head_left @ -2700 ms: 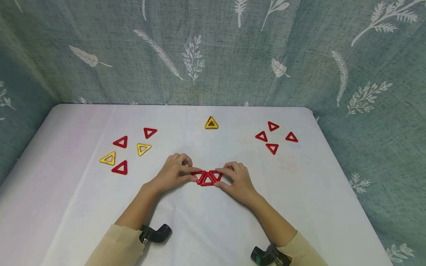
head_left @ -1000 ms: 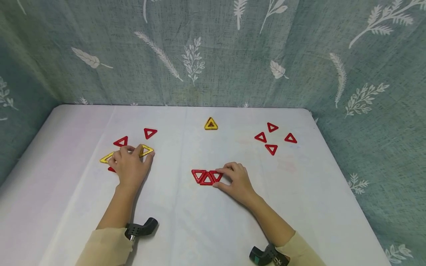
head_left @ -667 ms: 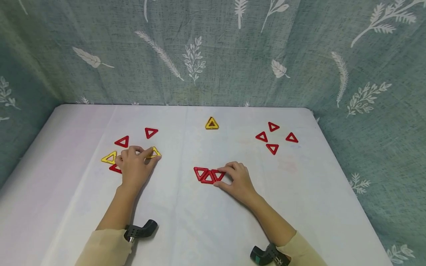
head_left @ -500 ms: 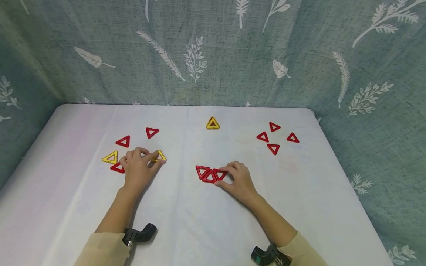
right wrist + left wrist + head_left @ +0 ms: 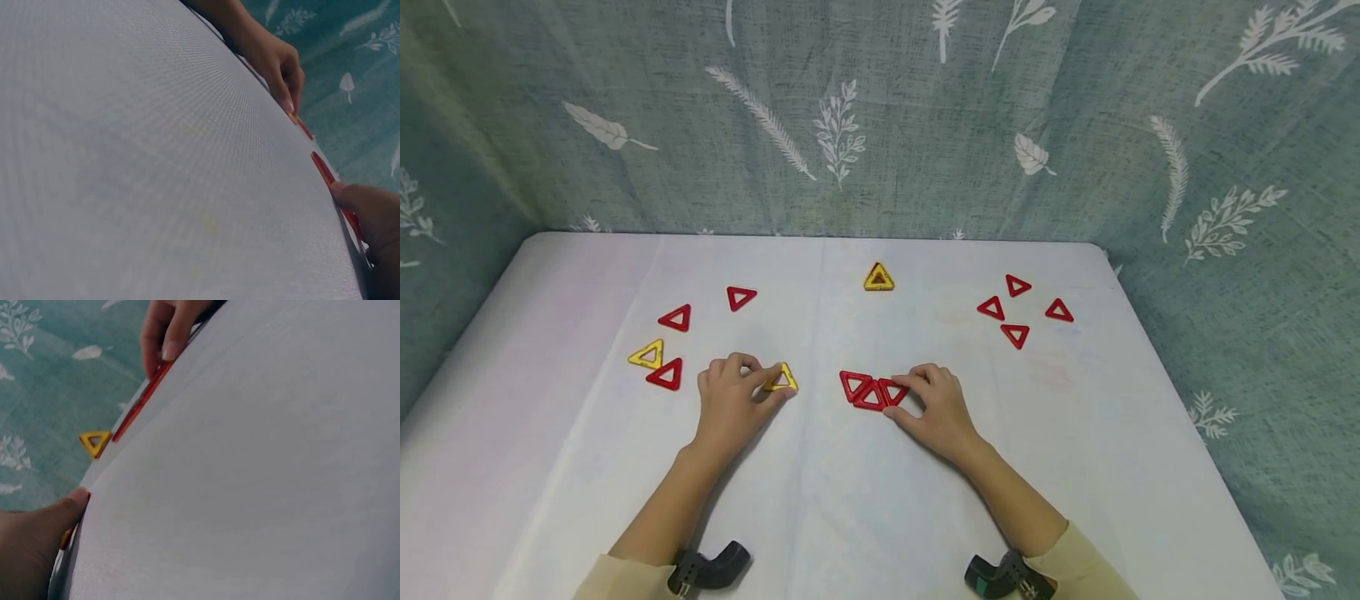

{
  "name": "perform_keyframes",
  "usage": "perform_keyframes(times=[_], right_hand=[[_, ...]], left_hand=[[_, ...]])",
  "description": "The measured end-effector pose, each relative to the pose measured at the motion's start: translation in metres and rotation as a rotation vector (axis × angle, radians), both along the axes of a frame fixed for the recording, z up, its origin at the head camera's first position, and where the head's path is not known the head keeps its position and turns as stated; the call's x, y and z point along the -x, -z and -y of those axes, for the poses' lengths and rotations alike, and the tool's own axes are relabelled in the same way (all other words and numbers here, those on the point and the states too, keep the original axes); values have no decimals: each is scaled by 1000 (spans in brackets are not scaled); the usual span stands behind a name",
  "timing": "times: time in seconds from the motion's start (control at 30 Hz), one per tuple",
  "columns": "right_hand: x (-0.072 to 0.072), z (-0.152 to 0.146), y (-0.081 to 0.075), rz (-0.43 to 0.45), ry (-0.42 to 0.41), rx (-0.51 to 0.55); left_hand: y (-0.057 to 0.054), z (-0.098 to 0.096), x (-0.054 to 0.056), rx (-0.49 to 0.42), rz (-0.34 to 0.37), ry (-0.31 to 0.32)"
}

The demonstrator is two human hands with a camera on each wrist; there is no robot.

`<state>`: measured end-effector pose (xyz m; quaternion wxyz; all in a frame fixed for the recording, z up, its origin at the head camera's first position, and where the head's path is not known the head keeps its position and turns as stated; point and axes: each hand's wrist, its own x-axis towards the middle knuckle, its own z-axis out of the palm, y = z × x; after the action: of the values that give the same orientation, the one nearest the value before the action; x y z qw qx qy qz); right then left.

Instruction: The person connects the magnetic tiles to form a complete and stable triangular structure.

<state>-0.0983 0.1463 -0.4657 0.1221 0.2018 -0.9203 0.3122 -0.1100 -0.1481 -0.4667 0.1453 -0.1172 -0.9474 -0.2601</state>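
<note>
Head view, left hand (image 5: 733,402) pinching yellow triangle (image 5: 789,377), right hand (image 5: 938,413) pinching red triangle (image 5: 899,397)

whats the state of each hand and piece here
left hand, pinches yellow triangle
yellow triangle, held, apart from red row
red row, three triangles side by side, flat
right hand, grips red row's right end
three left red triangles, flat, apart from one another
loose yellow triangle, flat
far yellow piece, standing up, build unclear
four right red triangles, flat, apart from one another
</note>
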Motion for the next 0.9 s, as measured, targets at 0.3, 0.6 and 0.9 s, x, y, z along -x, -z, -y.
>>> perform_keyframes(times=[0.3,0.6,0.9], right_hand=[[1,1,2,24,28,20],[0,0,0,51,50,38],[0,2,1,41,59,34]], left_hand=[[-2,-11,-9,-1,-36,65],[-6,-33,-16,44,22,94],[-7,-56,-24,87,-17,150]])
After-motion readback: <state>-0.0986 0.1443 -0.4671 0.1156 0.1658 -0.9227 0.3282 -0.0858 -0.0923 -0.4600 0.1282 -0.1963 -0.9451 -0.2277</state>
